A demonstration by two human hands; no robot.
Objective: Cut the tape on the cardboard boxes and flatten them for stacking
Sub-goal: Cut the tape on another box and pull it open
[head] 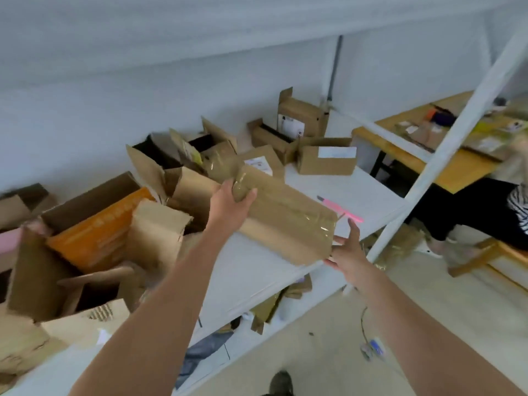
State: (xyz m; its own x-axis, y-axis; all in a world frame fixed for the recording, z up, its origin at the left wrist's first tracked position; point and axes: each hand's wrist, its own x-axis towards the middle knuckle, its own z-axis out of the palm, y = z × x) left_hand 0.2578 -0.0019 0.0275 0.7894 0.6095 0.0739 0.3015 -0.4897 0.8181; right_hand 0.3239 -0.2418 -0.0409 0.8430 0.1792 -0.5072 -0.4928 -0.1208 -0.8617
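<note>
White shelf board point(257, 270) against pale wall. Left hand point(231, 201) clamped on long tape-wrapped brown cardboard box point(283, 221) at ten o'clock end; right hand point(347, 252), fingers spread, bracing four o'clock end. Best set flat beside pink utility knife point(340, 208) at two o'clock before cutting.

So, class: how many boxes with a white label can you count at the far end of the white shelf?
3: an upright open box by the wall, a closed box lying right of it, and one just beyond the held box. The heap may hide others.
</note>
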